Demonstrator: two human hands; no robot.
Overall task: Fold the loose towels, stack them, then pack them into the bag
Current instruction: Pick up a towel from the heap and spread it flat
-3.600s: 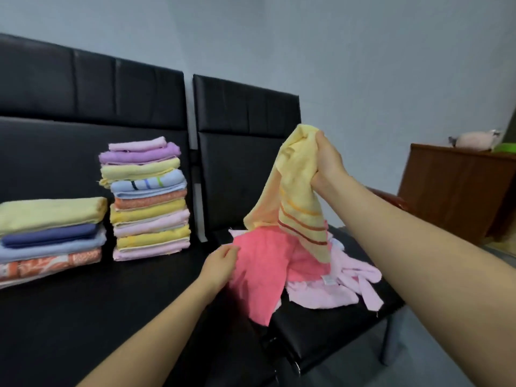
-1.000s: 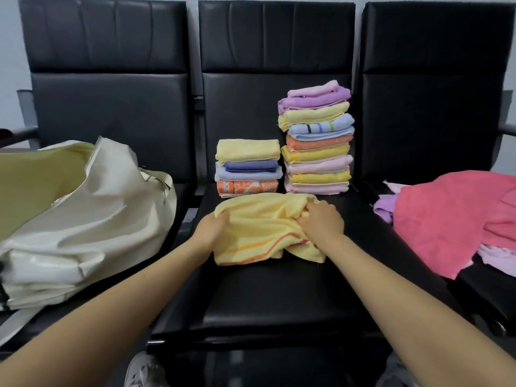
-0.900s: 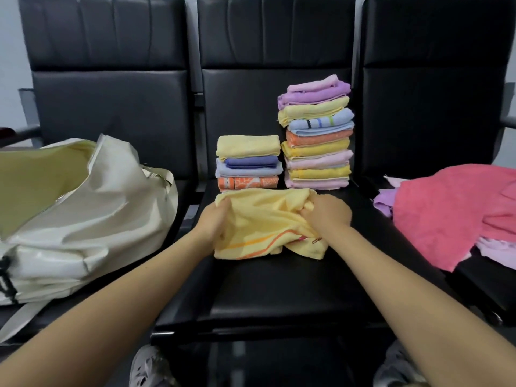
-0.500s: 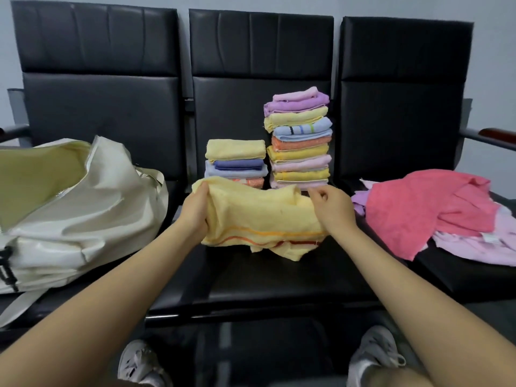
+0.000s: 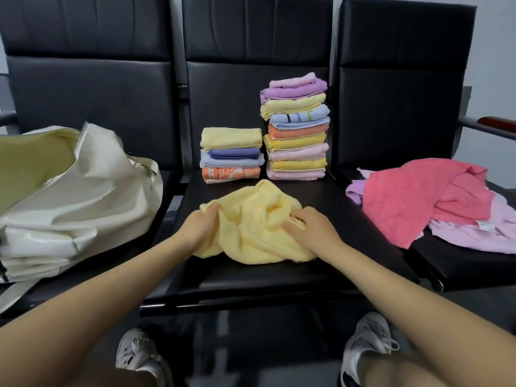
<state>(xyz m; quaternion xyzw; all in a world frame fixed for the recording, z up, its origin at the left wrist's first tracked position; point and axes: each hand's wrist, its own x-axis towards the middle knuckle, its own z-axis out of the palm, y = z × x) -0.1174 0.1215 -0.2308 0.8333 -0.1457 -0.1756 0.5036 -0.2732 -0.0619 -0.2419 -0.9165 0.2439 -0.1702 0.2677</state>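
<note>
Towels are the job, and the yellow towel (image 5: 251,227) is the one I have now, bunched on the middle seat (image 5: 251,277) in front of me. My left hand (image 5: 199,226) has its fingers curled into the towel's edge at nine o'clock, and my right hand (image 5: 312,227) lies on the rumpled cloth at three o'clock, fingers bent into a fold and gripping it. I hold it at both sides so I can pull it flat before folding; as I judge it, it is still a heap with no fold made.

At twelve o'clock from my hands, against the seat back, stand the folded ones: a short stack (image 5: 231,155) and, touching it on its right, a tall stack (image 5: 296,127). They are kept close so the next towel has only a short way to go. At three o'clock, on the next seat, the loose pile (image 5: 424,202) of pink and lilac cloth waits. At nine o'clock the white bag (image 5: 75,202) lies open on the left seat, ready for packing.

Half a second ago I held this towel up, stretched between both hands with its orange stripes showing; now it is down on the seat, crumpled, stripes hidden.
</note>
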